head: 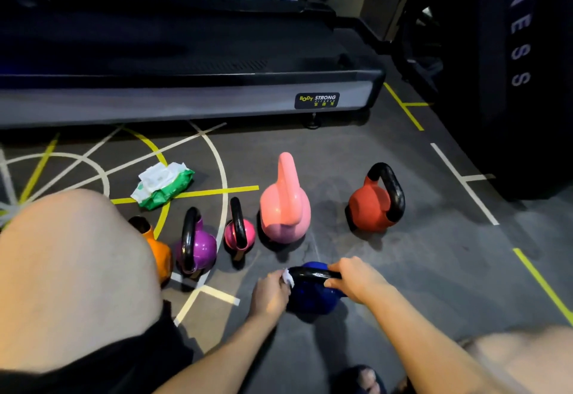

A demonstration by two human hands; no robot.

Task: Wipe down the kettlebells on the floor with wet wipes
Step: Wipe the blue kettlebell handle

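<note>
Orange comes first at the far left, where an orange kettlebell [159, 254] stands on the floor [434, 269], partly hidden behind a bare knee [77, 254]. Behind it lies a green pack of wet wipes [162, 184] with a white top. Next in the row stand a purple kettlebell [200, 246], a small magenta kettlebell [240, 234] and a tall pink kettlebell [285, 207]. Nearer the camera, in front of the pink one, sits a blue kettlebell [310, 300]. The left hand [269, 294] pinches a white wipe [288, 277] against the left end of its black handle. The right hand [356, 279] curls its fingers round the handle's right end. Farther right, apart from the row, stands a red kettlebell [372, 204]. A treadmill base [186, 99] runs along behind.
</note>
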